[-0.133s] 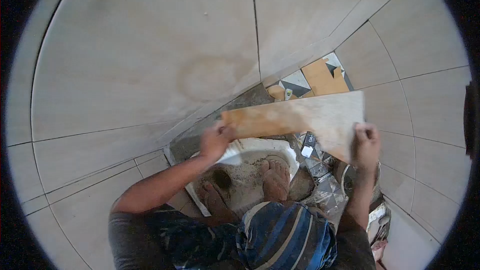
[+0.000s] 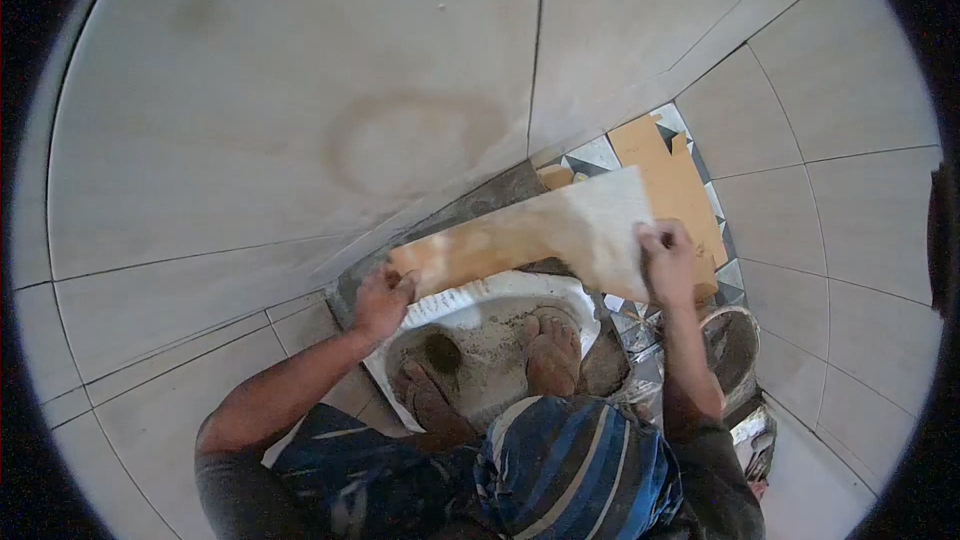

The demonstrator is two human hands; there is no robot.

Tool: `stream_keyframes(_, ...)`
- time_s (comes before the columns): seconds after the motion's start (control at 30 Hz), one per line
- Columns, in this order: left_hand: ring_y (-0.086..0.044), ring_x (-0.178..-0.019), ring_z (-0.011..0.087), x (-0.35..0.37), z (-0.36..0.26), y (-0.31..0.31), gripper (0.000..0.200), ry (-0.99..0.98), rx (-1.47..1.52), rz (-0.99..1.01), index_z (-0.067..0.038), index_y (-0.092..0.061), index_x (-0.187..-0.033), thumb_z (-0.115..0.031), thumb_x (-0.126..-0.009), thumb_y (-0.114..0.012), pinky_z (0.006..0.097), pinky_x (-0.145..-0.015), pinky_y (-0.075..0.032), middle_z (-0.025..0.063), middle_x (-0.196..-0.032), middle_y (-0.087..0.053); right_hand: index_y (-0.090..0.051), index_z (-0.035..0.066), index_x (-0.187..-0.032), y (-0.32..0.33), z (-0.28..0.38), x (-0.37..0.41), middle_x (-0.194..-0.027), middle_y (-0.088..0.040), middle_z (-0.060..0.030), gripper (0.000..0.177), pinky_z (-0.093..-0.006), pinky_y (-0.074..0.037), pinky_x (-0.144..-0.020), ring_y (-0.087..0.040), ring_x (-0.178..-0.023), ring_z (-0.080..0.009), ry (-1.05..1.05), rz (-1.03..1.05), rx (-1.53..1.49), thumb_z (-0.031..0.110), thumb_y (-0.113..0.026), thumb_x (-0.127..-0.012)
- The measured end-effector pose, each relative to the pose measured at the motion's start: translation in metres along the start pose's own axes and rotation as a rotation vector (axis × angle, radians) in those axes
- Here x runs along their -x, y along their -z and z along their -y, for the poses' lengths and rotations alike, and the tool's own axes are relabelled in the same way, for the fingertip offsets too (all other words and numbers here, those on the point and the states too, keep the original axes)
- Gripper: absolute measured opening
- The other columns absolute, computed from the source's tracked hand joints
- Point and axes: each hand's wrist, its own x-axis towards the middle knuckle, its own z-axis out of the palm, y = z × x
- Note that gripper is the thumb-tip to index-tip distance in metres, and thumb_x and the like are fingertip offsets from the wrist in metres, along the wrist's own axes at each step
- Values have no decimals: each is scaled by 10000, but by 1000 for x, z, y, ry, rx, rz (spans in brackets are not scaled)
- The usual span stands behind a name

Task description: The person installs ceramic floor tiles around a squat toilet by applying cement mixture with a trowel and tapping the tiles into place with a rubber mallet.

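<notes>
Both hands hold a cut piece of tile point(image 2: 530, 238), its back tan and partly covered in whitish dust, with a curved notch cut into its lower edge. My left hand point(image 2: 383, 302) pinches the narrow left end. On the broad right end, my right hand point(image 2: 667, 258) has its thumb and fingers closed over the edge. The tile slants up to the right, over the back rim of a white squat toilet pan point(image 2: 470, 297). Bare feet point(image 2: 550, 355) stand in the dirty pan, beside its dark drain hole point(image 2: 442, 352).
A bare grey strip point(image 2: 505, 192) runs along the foot of the large-tiled wall point(image 2: 300, 90). Flat tan pieces point(image 2: 665, 170) lie on the patterned floor in the corner. On the right stand a bucket point(image 2: 735, 345) and a container with tools point(image 2: 757, 440).
Both hands have carried the tile left and slightly lower on its left side, tilting it more. The bucket and tan pieces on the right now show more fully.
</notes>
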Motion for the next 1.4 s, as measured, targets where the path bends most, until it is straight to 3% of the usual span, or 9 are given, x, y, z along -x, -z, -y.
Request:
stream_keyframes(0.07,-725,-763,289,10,30,22,379,35,-130,-28,3,-683,-961,-372,-946,-734,447,-745,-563,164,-872,-756,-665,18,-906,-38,14,1,-800,-631,-19,257,-313,-473,-719,-548,-745,-120,-145,163,-53,241,-793,-917)
stream_keyframes(0.23,-713,-739,307,0,59,43,348,188,-153,-21,2,-685,-912,-342,-948,-719,450,-701,-543,163,-797,-731,-633,5,-869,-138,-29,-6,-830,-607,-93,325,-379,-479,-748,-565,-785,-224,189,92,149,276,-811,-882)
stream_keyframes(0.27,-695,-721,272,-12,100,35,334,150,-162,-127,-1,-674,-886,-326,-955,-711,443,-694,-536,143,-786,-727,-633,5,-869,-145,-21,-3,-830,-607,-93,325,-379,-479,-748,-565,-785,-224,194,104,148,276,-811,-882)
stream_keyframes(0.37,-670,-704,253,-7,98,45,340,17,-146,-141,-3,-671,-886,-333,-951,-720,433,-703,-533,129,-769,-713,-621,-12,-883,-162,-7,11,-905,-598,-167,357,-450,-467,-816,-558,-894,-341,304,62,239,277,-828,-846)
stream_keyframes(0.43,-663,-701,252,-21,139,36,348,95,-70,-147,-1,-681,-894,-341,-951,-724,424,-707,-533,126,-762,-706,-622,-14,-946,-169,-8,14,-963,-598,-201,383,-503,-439,-857,-531,-965,-408,330,48,253,277,-840,-825)
stream_keyframes(0.63,-665,-708,221,-18,128,37,310,153,-103,-134,-6,-721,-951,-314,-941,-758,386,-713,-541,116,-805,-728,-635,-8,-1095,-177,-5,23,-995,-589,-207,451,-525,-438,-883,-525,-990,-416,436,-22,286,294,-840,-830)
stream_keyframes(0.73,-681,-729,229,-14,96,40,324,145,-141,-105,-8,-725,-983,-325,-934,-769,399,-721,-548,130,-852,-751,-639,-7,-1119,-172,6,22,-1035,-585,-203,471,-509,-435,-914,-519,-1019,-412,325,26,345,313,-839,-836)
stream_keyframes(1.07,-733,-724,270,-38,126,22,374,83,-294,-196,-33,-748,-870,-380,-791,-861,427,-690,-561,137,-798,-759,-620,-33,-1052,-171,-7,23,-1049,-569,-230,504,-543,-427,-909,-520,-1032,-428,391,-106,368,382,-800,-830)
stream_keyframes(1.4,-745,-759,270,-30,104,27,310,110,-301,-148,-1,-736,-913,-275,-815,-841,407,-733,-571,142,-848,-772,-666,-26,-1131,-181,-16,22,-1063,-591,-216,549,-503,-432,-949,-525,-1051,-391,367,-108,445,421,-817,-849)
